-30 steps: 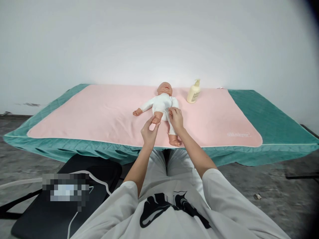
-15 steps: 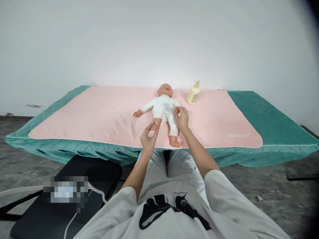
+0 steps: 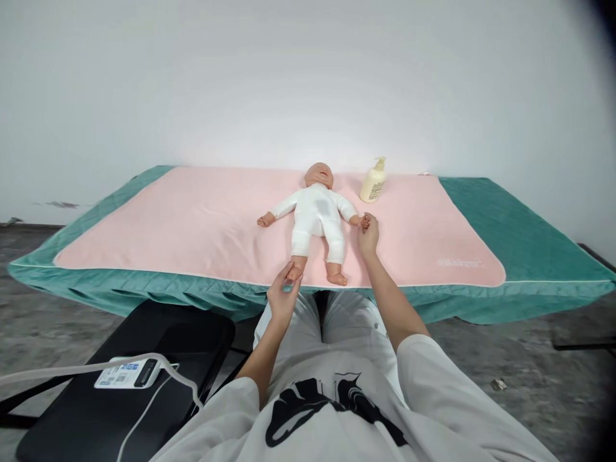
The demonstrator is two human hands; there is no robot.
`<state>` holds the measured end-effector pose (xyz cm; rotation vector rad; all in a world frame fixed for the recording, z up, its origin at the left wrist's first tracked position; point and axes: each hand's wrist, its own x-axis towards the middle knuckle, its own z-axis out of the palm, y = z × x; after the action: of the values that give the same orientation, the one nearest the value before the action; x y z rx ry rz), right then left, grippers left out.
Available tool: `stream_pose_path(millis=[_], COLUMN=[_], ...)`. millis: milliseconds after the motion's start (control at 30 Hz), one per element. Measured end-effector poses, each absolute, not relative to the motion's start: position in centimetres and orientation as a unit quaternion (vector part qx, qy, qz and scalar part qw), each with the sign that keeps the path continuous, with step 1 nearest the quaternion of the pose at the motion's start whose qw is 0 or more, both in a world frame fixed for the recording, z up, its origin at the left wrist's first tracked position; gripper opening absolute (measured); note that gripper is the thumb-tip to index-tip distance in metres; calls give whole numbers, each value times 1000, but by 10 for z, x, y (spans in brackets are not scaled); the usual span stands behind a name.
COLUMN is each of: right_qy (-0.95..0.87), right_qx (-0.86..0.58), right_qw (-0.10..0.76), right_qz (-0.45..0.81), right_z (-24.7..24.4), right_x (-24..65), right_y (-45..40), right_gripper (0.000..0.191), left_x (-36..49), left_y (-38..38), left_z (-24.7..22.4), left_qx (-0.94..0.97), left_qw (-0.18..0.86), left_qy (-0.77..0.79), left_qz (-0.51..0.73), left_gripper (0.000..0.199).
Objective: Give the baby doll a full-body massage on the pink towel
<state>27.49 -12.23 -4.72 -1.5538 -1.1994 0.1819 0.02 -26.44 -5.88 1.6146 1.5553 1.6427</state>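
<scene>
A baby doll (image 3: 315, 212) in a white suit lies on its back on a pink mat (image 3: 216, 218), head toward the wall. My left hand (image 3: 283, 292) is closed on the doll's foot at the left, near the mat's front edge. At the right, my right hand (image 3: 368, 234) grips the doll's small hand, with that arm stretched out to the side. The doll's other arm and other foot rest free on the mat. A grey patch shows on the suit's belly.
Behind my right hand stands a cream pump bottle (image 3: 373, 183). The mat lies over a green table cover (image 3: 520, 224). At the lower left is a black chair (image 3: 192, 340) bearing a white device (image 3: 128, 373) and cables. A white wall rises behind.
The doll's left-side leg has straightened toward me with my left hand. Its right-side arm has swung outward from the body with my right hand.
</scene>
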Motion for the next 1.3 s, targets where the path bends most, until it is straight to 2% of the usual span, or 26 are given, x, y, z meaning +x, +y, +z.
stream_pose_path(millis=[367, 700, 967, 1100, 1300], right_qy=[-484, -473, -495, -542, -618], right_qx=[-669, -646, -585, -561, -563], right_qw=[543, 583, 637, 624, 548], right_qz=[155, 139, 82, 32, -8], right_z=[-54, -52, -37, -21, -5], right_x=[291, 285, 261, 242, 216], right_y=[-117, -119, -117, -116, -122], right_gripper=[56, 53, 42, 39, 36], left_x=[-9, -5, 6, 13, 23], left_y=[-271, -270, -254, -245, -235], left_z=[-79, -73, -52, -43, -22], left_qx=[567, 551, 561, 562, 568], left_qw=[190, 187, 178, 186, 181], left_qy=[567, 552, 514, 507, 500], left_qz=[566, 598, 624, 626, 629], left_gripper=[41, 40, 39, 40, 42])
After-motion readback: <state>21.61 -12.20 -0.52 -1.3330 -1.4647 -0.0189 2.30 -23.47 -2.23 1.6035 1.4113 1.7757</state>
